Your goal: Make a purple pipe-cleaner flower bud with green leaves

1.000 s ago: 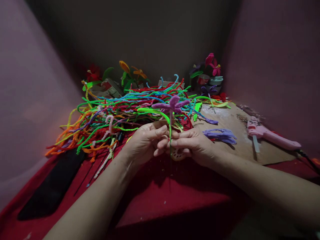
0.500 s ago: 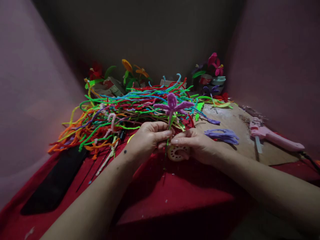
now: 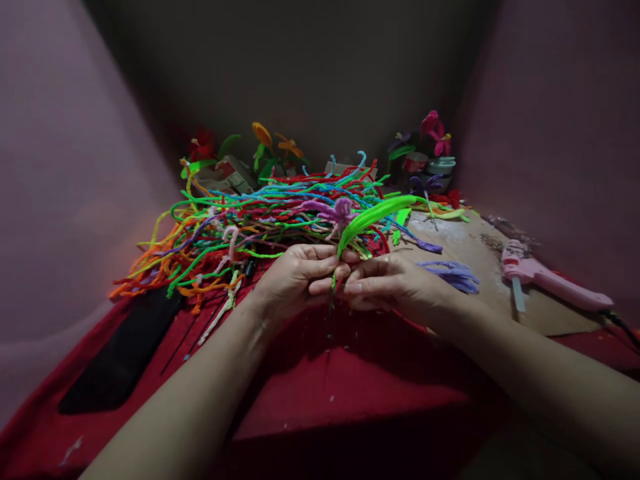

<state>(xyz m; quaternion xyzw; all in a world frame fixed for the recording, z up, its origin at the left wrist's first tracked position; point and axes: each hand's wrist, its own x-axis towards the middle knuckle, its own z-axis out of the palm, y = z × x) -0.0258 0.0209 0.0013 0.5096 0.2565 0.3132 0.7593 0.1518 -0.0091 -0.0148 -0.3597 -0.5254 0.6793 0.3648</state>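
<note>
My left hand (image 3: 305, 273) is closed in a pinch around the thin green stem (image 3: 333, 283) of a fuzzy pipe-cleaner flower. Its purple petals (image 3: 343, 210) stand above my fingers, and a long bright green leaf (image 3: 375, 217) arches up to the right in front of them. The stem's lower end points down below my fingers. My right hand (image 3: 385, 283) is closed right beside the stem, fingertips meeting those of my left hand. What lies inside my right fingers is hidden.
A wide heap of coloured pipe cleaners (image 3: 260, 213) lies behind my hands. On cardboard (image 3: 485, 267) to the right are a pink glue gun (image 3: 555, 273) and a lilac bundle (image 3: 453, 275). A black flat object (image 3: 123, 353) rests on the red cloth (image 3: 350, 400). Finished-looking flowers (image 3: 435, 137) stand behind.
The flower has been turned in my fingers, so the green leaf now faces me and the petals sit behind it. The pale round spool with holes under my right hand is no longer visible.
</note>
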